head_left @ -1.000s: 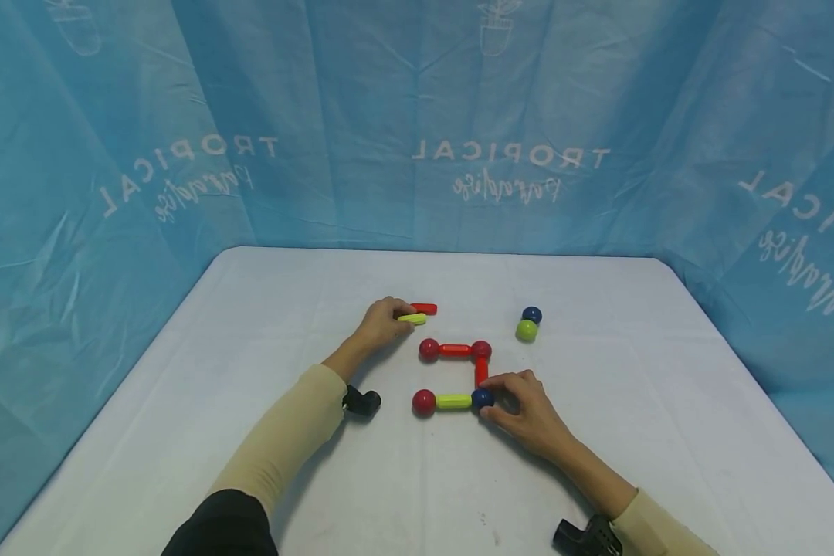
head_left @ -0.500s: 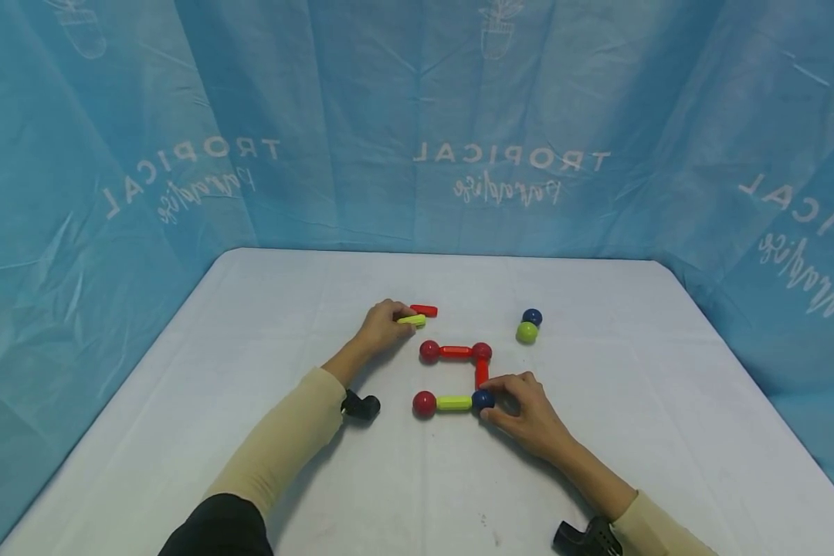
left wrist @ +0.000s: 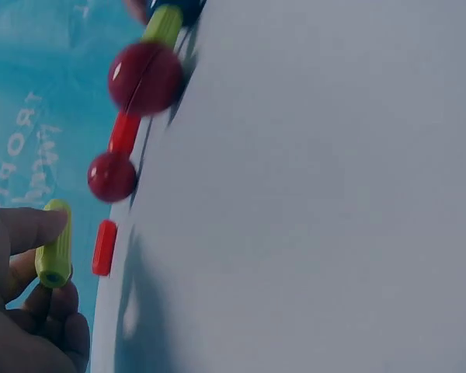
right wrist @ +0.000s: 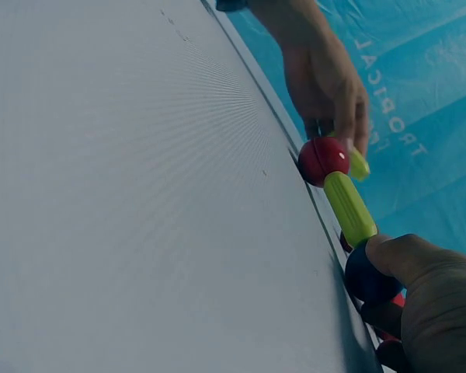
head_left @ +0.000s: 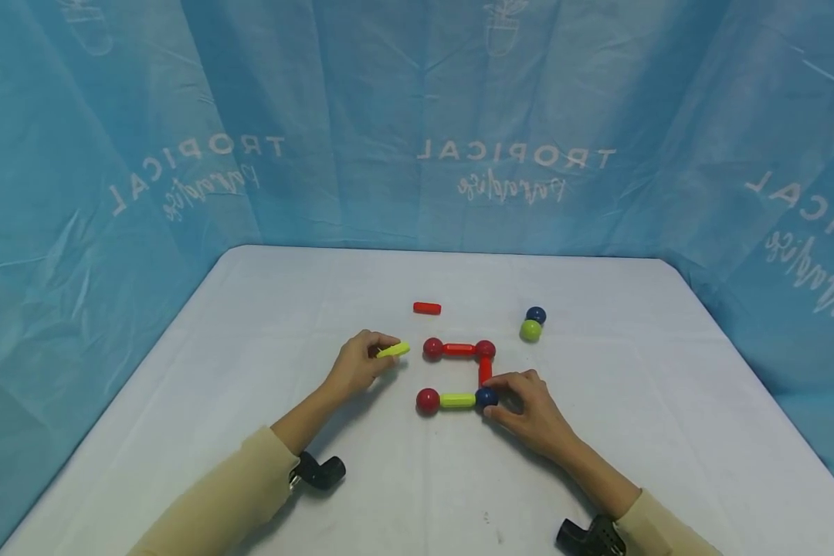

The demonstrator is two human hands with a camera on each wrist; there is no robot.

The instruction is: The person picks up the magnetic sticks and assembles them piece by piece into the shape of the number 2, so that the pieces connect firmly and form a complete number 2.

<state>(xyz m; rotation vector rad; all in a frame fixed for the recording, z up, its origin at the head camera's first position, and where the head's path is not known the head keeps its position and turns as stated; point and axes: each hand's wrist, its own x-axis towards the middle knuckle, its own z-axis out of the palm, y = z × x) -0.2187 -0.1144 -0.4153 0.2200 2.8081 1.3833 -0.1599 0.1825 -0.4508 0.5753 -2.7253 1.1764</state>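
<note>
My left hand [head_left: 357, 363] pinches a yellow-green rod [head_left: 393, 350] between thumb and fingers, to the left of a joined ball-and-rod shape. In the left wrist view the rod [left wrist: 56, 247] shows a small round hole in its end. My right hand [head_left: 531, 409] grips the dark blue ball [head_left: 486, 397] at the near right corner of the shape. From that ball a yellow-green rod [head_left: 457, 400] runs left to a red ball [head_left: 428, 401]. A red rod [head_left: 485, 371] leads back to another red ball [head_left: 485, 350], then a red rod [head_left: 459, 350] to a third red ball [head_left: 433, 348].
A loose red rod [head_left: 427, 308] lies behind the shape. Farther right, a blue ball [head_left: 536, 315] and a lime green ball [head_left: 531, 331] sit together. The white-covered table [head_left: 306, 286] ends at a blue printed curtain [head_left: 361, 116].
My left hand has drawn the yellow-green rod away from beside the loose red rod, toward the near left. The right hand keeps its grip on the blue ball.
</note>
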